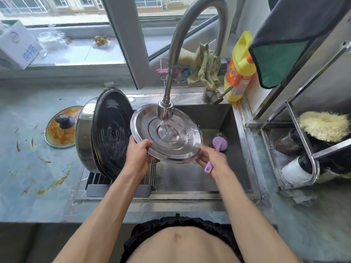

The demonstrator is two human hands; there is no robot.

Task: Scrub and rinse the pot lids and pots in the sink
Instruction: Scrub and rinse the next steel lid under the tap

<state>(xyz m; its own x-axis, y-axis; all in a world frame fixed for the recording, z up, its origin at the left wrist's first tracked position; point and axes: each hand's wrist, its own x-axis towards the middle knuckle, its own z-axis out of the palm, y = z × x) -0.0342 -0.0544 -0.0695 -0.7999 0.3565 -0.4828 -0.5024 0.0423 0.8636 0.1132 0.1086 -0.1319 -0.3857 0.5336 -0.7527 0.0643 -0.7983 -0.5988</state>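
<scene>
Person, head view: both forearms bare and sleeveless; bare midriff at 6 o'clock; black gathered waistband (182, 223) with ruffled edge.

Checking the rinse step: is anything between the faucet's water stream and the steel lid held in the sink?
Nothing visible does. The faucet head hangs just above the steel lid, and water falls straight onto its center. The left hand and right hand grip the near rim; the right also holds the purple brush, off to the side.

Left hand (139, 154): forearm bare, extended forward, fingers curled, thumb on top, gripping rim of steel lid (167, 132). Right hand (210, 156): forearm bare, extended forward, fingers under opposite rim, purple brush handle (209, 166) tucked in palm.
</scene>
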